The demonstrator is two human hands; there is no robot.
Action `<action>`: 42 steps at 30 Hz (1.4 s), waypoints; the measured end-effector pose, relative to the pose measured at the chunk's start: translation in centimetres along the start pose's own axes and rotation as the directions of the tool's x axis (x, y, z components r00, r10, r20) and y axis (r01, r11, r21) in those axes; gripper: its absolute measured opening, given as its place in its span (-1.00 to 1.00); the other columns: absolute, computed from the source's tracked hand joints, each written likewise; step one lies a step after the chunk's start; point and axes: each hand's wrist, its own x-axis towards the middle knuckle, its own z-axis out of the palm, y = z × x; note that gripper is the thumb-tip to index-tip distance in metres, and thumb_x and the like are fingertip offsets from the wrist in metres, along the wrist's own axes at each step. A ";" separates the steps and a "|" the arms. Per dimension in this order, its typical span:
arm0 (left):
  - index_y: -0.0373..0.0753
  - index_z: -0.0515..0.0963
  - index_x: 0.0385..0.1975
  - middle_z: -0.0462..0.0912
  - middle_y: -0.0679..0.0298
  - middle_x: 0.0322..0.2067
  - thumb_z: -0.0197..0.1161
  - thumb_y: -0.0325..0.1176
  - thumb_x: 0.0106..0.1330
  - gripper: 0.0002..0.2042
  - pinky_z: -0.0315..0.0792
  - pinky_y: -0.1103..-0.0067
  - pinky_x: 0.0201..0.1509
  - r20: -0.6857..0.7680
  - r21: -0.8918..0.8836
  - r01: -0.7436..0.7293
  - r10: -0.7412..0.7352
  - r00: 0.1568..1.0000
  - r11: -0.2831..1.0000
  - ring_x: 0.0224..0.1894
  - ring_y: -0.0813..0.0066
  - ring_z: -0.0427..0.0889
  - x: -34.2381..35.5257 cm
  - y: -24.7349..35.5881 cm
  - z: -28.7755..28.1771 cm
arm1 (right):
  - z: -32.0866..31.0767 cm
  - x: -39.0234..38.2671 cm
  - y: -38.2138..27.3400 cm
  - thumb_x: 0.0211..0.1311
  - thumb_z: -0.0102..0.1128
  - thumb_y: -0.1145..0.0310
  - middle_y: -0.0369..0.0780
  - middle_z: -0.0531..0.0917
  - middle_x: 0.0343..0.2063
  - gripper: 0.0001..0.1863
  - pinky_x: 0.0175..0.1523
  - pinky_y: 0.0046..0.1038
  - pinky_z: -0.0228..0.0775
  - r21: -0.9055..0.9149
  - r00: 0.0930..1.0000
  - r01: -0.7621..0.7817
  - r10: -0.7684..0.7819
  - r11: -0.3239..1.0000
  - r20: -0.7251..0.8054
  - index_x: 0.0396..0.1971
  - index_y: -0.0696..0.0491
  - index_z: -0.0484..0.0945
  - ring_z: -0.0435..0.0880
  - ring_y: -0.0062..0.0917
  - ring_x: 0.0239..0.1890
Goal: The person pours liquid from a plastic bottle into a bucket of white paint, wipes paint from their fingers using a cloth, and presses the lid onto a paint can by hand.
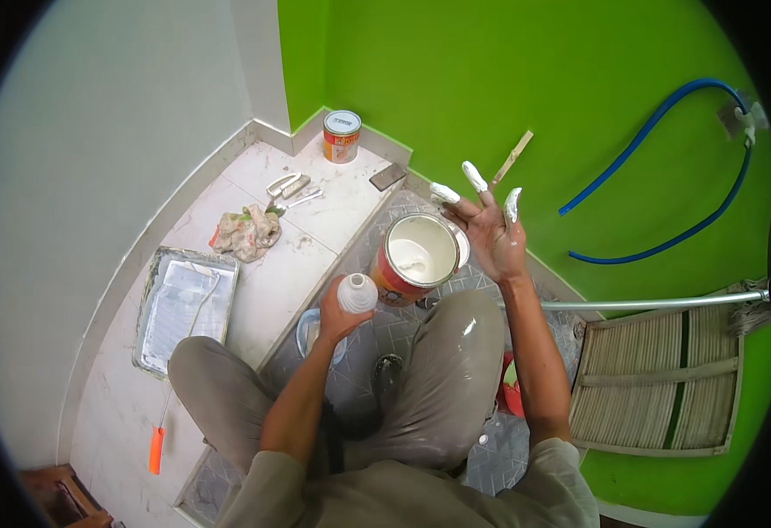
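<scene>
My left hand [339, 315] is wrapped round a white plastic bottle [357, 292] with an open neck and no cap. Just right of it stands an open paint can [397, 286] holding off-white paint [419, 251]. Beyond the can's right side, my right hand [496, 242] is raised with its fingers spread; thick white paint coats the tips of three of them. A thin wooden stick [515, 155] shows behind these fingers, against the green wall. Its lower end is hidden, and I cannot tell whether it touches the hand.
On the pale step at left lie a paint tray [187, 308], an orange-handled roller [157, 449], a crumpled rag [246, 233] and brushes [290, 187]. A closed can [341, 139] stands in the corner. At right are a blue hose [640, 141], metal pole [658, 304] and slatted panel [658, 405].
</scene>
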 end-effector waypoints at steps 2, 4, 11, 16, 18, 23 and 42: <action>-0.30 0.44 0.13 0.69 0.13 -0.09 0.70 -0.30 -0.20 -0.20 0.55 0.40 0.15 -0.114 -0.035 -0.017 0.013 0.993 0.999 -0.02 0.30 0.71 0.7 3.1 -1.4 | 0.9 1.0 -1.6 0.47 -0.56 -0.42 0.14 0.39 0.37 -0.01 0.57 -0.18 -0.08 -0.212 0.996 0.065 -0.050 0.975 0.075 0.58 0.09 -0.18 0.35 -0.23 0.43; -0.30 0.44 0.12 0.69 0.13 -0.09 0.70 -0.29 -0.20 -0.20 0.55 0.40 0.15 -0.191 -0.055 -0.086 0.074 0.979 0.995 -0.02 0.31 0.70 2.5 7.0 -3.1 | 2.3 2.0 -2.5 0.57 -0.57 -0.29 0.05 0.35 0.42 -0.12 0.60 -0.22 -0.22 -0.408 0.992 0.124 -0.099 0.905 0.082 0.59 0.09 -0.20 0.24 -0.26 0.51; -0.30 0.50 0.04 0.72 0.09 -0.14 0.68 -0.14 -0.23 -0.23 0.60 0.38 0.05 -0.171 0.031 -0.385 0.384 0.907 0.922 -0.10 0.25 0.75 8.5 20.1 -11.6 | 10.0 5.0 -1.9 0.47 -0.51 -0.40 -0.05 0.09 0.55 -0.03 0.61 -0.14 -0.36 -0.618 0.919 0.361 -0.152 0.699 0.365 0.59 0.01 -0.33 -0.02 -0.18 0.60; -0.29 0.54 -0.01 0.73 0.06 -0.18 0.66 -0.09 -0.26 -0.26 0.61 0.36 -0.01 -0.125 0.062 -0.353 0.358 0.925 0.933 -0.14 0.19 0.77 8.5 24.2 -14.2 | 12.9 6.5 -1.6 0.34 -0.52 -0.53 -0.06 0.04 0.57 0.09 0.62 -0.08 -0.43 -0.631 0.881 0.420 -0.126 0.652 0.456 0.59 0.01 -0.36 -0.23 -0.11 0.63; -0.29 0.56 -0.04 0.74 0.06 -0.21 0.66 -0.11 -0.26 -0.29 0.61 0.34 -0.04 -0.126 0.088 -0.350 0.359 0.925 0.933 -0.17 0.16 0.78 8.1 24.5 -14.4 | 13.3 6.7 -1.1 0.38 -0.44 -0.49 -0.04 0.04 0.57 0.08 0.62 -0.09 -0.42 -0.608 0.882 0.417 -0.138 0.676 0.450 0.58 0.04 -0.36 -0.28 -0.09 0.63; -0.30 0.57 -0.06 0.74 0.05 -0.21 0.65 -0.11 -0.26 -0.30 0.62 0.34 -0.05 -0.166 0.069 -0.311 0.318 0.933 0.948 -0.17 0.14 0.78 7.4 23.6 -14.1 | 13.5 6.8 -0.1 0.42 -0.20 -0.34 0.04 -0.07 0.57 0.02 0.61 -0.05 -0.33 -0.770 0.851 0.503 -0.071 0.392 0.520 0.59 0.08 -0.23 -0.22 0.02 0.61; -0.38 0.56 -0.04 0.77 0.07 -0.22 0.67 -0.16 -0.23 -0.29 0.62 0.45 0.01 -0.292 0.112 -0.227 0.251 0.923 0.967 -0.16 0.32 0.78 8.1 22.1 -17.3 | 11.0 5.2 0.5 0.33 -0.24 -0.50 0.06 0.13 0.51 0.10 0.57 0.02 -0.17 -0.778 0.844 0.506 -0.400 0.373 0.357 0.57 0.10 -0.04 0.09 -0.06 0.55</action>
